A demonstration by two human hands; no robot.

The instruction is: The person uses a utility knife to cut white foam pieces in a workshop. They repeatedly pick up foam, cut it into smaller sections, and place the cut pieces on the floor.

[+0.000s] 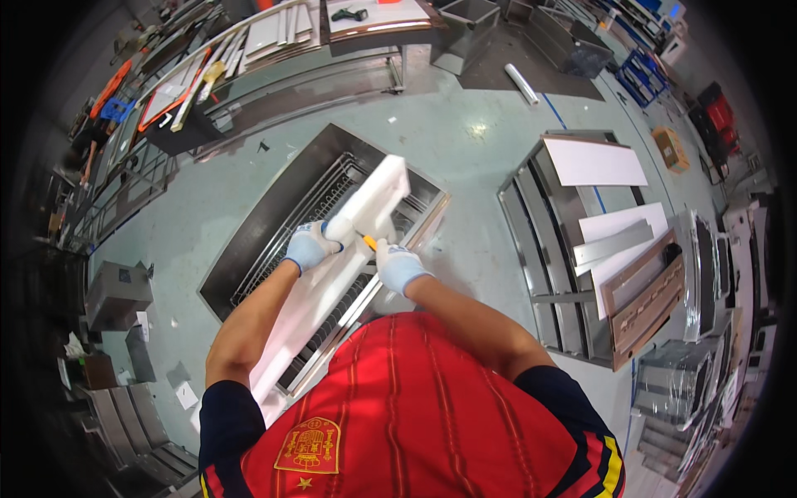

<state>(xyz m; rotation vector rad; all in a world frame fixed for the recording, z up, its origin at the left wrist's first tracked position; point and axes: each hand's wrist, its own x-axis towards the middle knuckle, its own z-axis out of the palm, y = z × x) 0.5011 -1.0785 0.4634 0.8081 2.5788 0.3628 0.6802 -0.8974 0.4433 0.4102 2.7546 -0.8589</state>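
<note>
- Head view is being taken from above a long white panel (332, 274), which is being held slanting over an open steel trough (257, 224) set on the pale green floor (465, 141).
- That panel is being rested lengthwise on the trough's wire rack (324, 199), probably so that its weight is being carried by the trough rather than by the arms.
- Its far, upper part is being gripped by the left hand (311, 243), gloved in pale blue, with the fingers curled and pressed together around the panel's left edge; the grip looks meant to keep the piece from sliding.
- A small orange-handled tool (369, 241) is being pinched by the right hand (398, 266), also gloved, against the panel's right edge, just beside the left hand; how the separate fingertips are lying cannot be told.
- Both hands are being kept close together, apparently so that one is steadying exactly where the other is working.
- More white sheets (594, 162) are being kept on a steel frame (540, 249) to the right, well apart from the trough.
- Metal strips are being stored on a workbench (249, 50) at the far side.
</note>
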